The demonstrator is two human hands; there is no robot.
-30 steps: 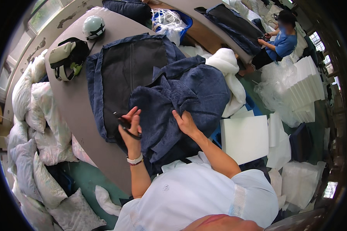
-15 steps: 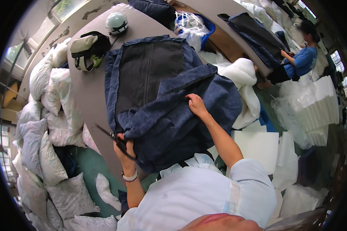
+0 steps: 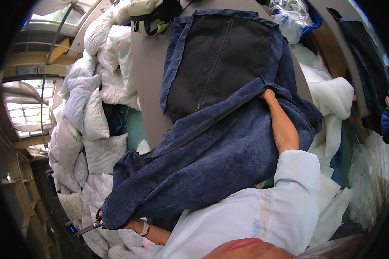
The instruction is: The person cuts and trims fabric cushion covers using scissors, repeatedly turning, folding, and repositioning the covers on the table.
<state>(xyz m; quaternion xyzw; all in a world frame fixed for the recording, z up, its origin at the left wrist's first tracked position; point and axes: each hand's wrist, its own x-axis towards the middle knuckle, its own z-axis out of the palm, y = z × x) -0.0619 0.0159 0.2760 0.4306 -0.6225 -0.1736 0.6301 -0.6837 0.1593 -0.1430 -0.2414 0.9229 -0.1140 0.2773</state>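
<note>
Gripping at both ends, I have the loose navy cloth [image 3: 212, 164] strung across me: my right hand [image 3: 269, 96], at two o'clock, is clenched on its upper edge, and my left hand [image 3: 135, 225], at seven, is under the lower corner, fingers mostly hidden, with the scissors [image 3: 90, 228] in its hold too. How firmly the left pinches the fabric I cannot tell.

Half a second ago this cloth was bunched between my hands; now the left has swung outward and the folds have drawn out into one long diagonal, from seven o'clock to three. I take that as straightening rather than cutting, since the blades point away from the fabric. A dark strip along the upper edge now shows nearly its whole run.

Biggest around it is the heap of stuffed white pillows [image 3: 103, 153], at nine o'clock and down toward seven. The grey table [image 3: 146, 93] runs up toward twelve, bearing a black-panelled navy piece [image 3: 237, 52] at one o'clock; my cloth overlaps its lower end, and whether the two are joined I cannot see. White wadding [image 3: 333, 97] slumps between two and three. Smaller, a blue bin [image 3: 312, 26] of clear wrap sits past one, and a pale-and-black bag [image 3: 148, 13] lies at eleven. Smallest is the white band [image 3: 144, 228] on my left wrist.
</note>
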